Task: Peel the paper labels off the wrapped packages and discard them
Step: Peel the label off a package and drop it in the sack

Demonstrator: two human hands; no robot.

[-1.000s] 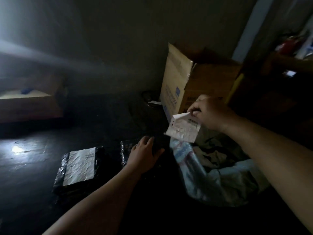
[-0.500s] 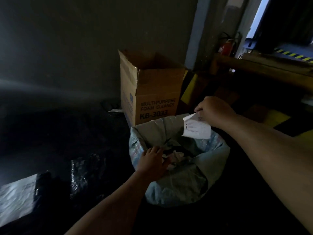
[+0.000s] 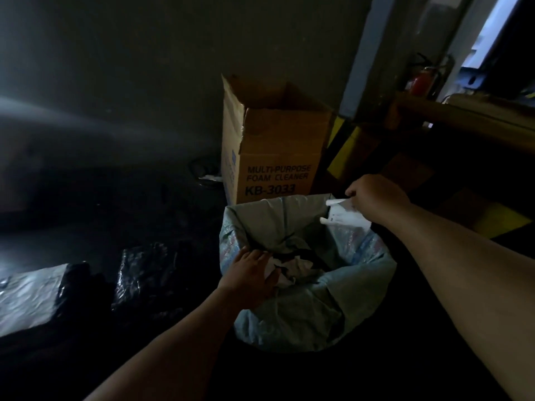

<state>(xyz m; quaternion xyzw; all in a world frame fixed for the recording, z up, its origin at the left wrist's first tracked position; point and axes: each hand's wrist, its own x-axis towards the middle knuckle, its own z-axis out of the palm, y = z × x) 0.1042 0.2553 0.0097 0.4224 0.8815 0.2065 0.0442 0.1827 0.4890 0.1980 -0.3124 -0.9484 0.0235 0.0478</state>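
My right hand (image 3: 373, 198) pinches a white paper label (image 3: 346, 217) and holds it over the far right rim of a waste bag (image 3: 307, 314), pale blue-grey and open at the top. Crumpled paper (image 3: 289, 269) lies inside the bag. My left hand (image 3: 250, 274) rests on the bag's near left rim with its fingers over the edge. Two packages wrapped in black plastic lie on the dark floor at the left: one bare (image 3: 144, 273), one with a white label still on it (image 3: 31, 299).
An open cardboard box (image 3: 275, 157) printed "MULTI-PURPOSE FOAM CLEANER KB-3033" stands right behind the bag against the wall. A red fire extinguisher (image 3: 419, 81) hangs at the upper right above a wooden ledge (image 3: 463, 117). The scene is very dim.
My view swung right from the packages to the bag. My right hand carried the label over the bag's rim and lowered it. My left hand left the package and came to the bag's edge.
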